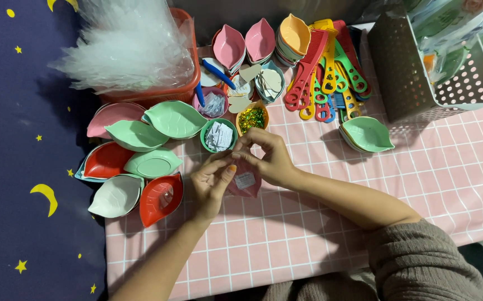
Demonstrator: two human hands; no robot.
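My left hand and my right hand meet over the pink checked tablecloth. Together they hold a small pink leaf-shaped dish with a white paper slip on it. The left thumb presses its left edge; the right fingers pinch at its top. Just beyond the hands stand a green cup of folded white papers and an orange cup of green-gold glitter.
Leaf-shaped dishes in green, red, white and pink lie at the left. More dishes, coloured combs and a grey perforated basket stand at the back. An orange basket holds clear bags. Green dishes are stacked right.
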